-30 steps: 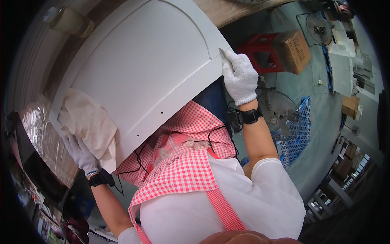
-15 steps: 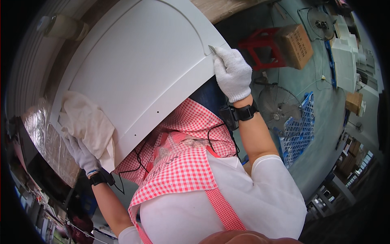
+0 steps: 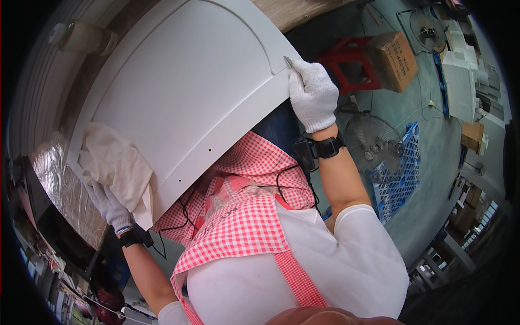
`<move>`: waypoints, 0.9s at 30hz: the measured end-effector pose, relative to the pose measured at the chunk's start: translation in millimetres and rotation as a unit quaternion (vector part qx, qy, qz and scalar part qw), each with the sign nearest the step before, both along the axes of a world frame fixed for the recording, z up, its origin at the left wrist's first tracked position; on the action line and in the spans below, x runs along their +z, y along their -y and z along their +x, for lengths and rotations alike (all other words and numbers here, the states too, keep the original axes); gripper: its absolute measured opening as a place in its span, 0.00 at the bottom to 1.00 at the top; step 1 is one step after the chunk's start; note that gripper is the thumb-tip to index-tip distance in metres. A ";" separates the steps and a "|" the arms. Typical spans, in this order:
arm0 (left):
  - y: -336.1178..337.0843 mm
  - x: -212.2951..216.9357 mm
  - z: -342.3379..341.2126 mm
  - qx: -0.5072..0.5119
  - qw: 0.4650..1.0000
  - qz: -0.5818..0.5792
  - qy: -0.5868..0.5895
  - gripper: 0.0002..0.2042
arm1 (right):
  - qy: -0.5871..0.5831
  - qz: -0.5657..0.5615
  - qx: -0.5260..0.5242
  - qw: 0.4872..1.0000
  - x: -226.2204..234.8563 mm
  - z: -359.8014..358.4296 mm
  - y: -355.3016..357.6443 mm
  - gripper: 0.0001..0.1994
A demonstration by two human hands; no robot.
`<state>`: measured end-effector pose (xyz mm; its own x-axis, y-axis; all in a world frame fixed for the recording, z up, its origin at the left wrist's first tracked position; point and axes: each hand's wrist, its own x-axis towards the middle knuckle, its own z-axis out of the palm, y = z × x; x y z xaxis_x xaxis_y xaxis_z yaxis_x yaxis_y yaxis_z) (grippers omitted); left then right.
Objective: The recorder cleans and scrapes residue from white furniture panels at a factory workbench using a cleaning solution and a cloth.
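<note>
A large white panel (image 3: pixel 184 81) with a curved groove and two small holes near its close edge lies tilted before me. My right hand (image 3: pixel 314 95), in a white knit glove, is closed at the panel's right corner. From its fingertips sticks a small pointed metal blade (image 3: pixel 288 62); its handle, if any, is hidden in the glove. At the near left corner my gloved left hand (image 3: pixel 110 206) lies against a crumpled off-white cloth (image 3: pixel 116 157). The cloth drapes over the panel there and hides the left fingertips.
A roll (image 3: pixel 89 38) stands at the far left, beside clear plastic wrap (image 3: pixel 57 173). On the right are a red stool (image 3: pixel 352 64), a cardboard box (image 3: pixel 394 60), a floor fan (image 3: pixel 374 143) and a blue plastic pallet (image 3: pixel 400 173). A thin cable hangs by my apron.
My right hand and the blade have shifted slightly to the right, toward the panel's outer edge. My left hand and the cloth stay in place.
</note>
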<state>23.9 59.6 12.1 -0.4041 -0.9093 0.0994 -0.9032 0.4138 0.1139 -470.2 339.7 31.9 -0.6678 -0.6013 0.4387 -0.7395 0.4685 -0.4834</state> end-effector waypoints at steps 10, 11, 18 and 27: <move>3.0 -5.2 7.4 -0.002 1.000 -0.004 -0.008 0.26 | -0.036 0.009 -0.053 0.998 -3.8 -7.4 -25.6 0.11; 3.5 -5.7 8.8 -0.003 1.000 -0.004 -0.008 0.26 | -0.034 0.022 -0.035 0.999 -2.0 -2.4 -24.3 0.11; 2.4 -4.9 4.5 0.000 1.000 0.000 -0.018 0.26 | -0.028 -0.002 -0.041 0.999 -5.6 -9.7 -25.3 0.12; 4.2 -6.4 12.0 -0.012 1.000 0.001 -0.021 0.26 | -0.032 0.025 -0.022 0.999 -4.0 -11.9 -26.7 0.13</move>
